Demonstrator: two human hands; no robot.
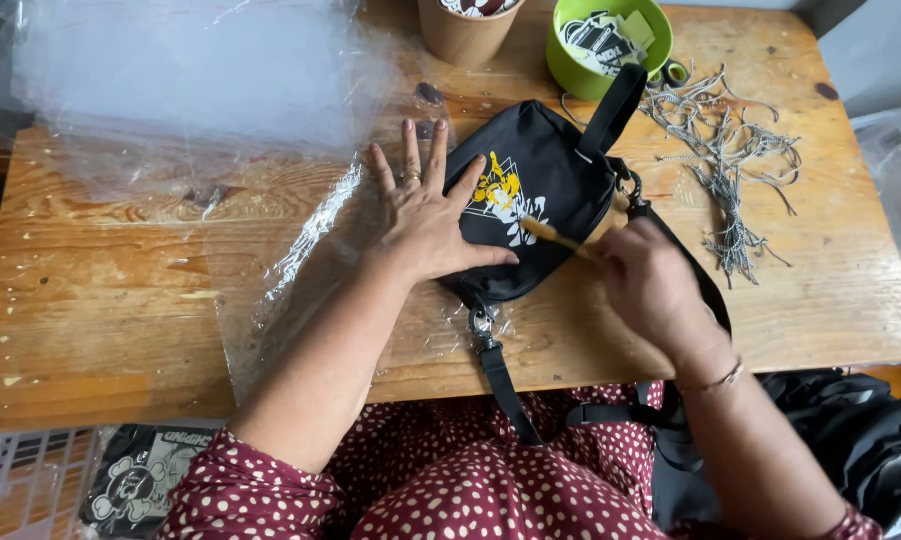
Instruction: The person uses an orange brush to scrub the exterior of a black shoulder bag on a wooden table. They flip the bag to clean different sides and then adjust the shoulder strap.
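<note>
**Stick-to-Pouch Alignment**

Black pouch [540,190] at frame centre, long axis running lower left to upper right. Left hand [425,215] spread flat, pressing pouch's left end. Right hand [650,280] pinching thin stick [560,238], tip pointing left onto printed panel.

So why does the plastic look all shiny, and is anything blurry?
Head view: daylight glares white off the clear plastic sheets; the thin stick in the right hand is motion-smeared; the left hand on the black bag is sharp.
</note>
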